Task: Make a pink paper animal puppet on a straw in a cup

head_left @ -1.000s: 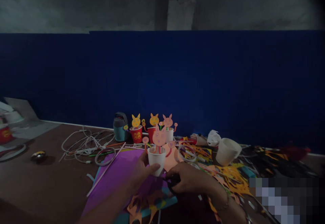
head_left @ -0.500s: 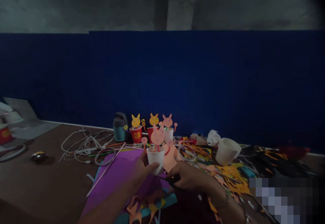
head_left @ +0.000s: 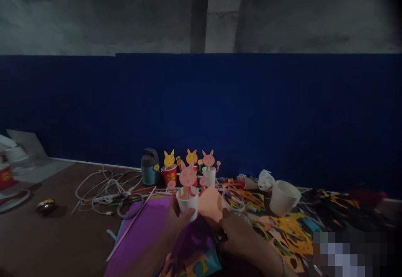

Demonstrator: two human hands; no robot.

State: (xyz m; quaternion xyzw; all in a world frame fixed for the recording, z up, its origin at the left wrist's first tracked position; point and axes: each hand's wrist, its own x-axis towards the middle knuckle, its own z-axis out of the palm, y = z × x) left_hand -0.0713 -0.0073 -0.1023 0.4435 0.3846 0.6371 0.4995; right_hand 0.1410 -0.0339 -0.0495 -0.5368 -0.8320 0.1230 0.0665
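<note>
My left hand [head_left: 180,222] is closed round a white paper cup [head_left: 188,205], held upright with the thumb across its front. From the cup rises a pink paper animal head [head_left: 187,177] with pointed ears, flanked by two round paws on bent stems. My right hand [head_left: 235,231] lies to the right of the cup, apart from it, with its fingers curled round dark-handled scissors [head_left: 220,237]; their blades are hard to make out. Peach paper [head_left: 212,202] lies between the hands. Beneath is a purple sheet [head_left: 150,216].
Behind stand two red cups [head_left: 169,175] with yellow paper heads, a white cup [head_left: 209,177] with a pink head, and a teal-and-grey container [head_left: 150,168]. White cables [head_left: 106,189] tangle at left. Paper scraps [head_left: 292,231], a tape roll [head_left: 234,199] and a large white cup [head_left: 284,198] lie right.
The left hand has shifted the cup slightly left. The right hand with the scissors has drawn away to the right, from beside the cup's base. The view has tilted up a little.
</note>
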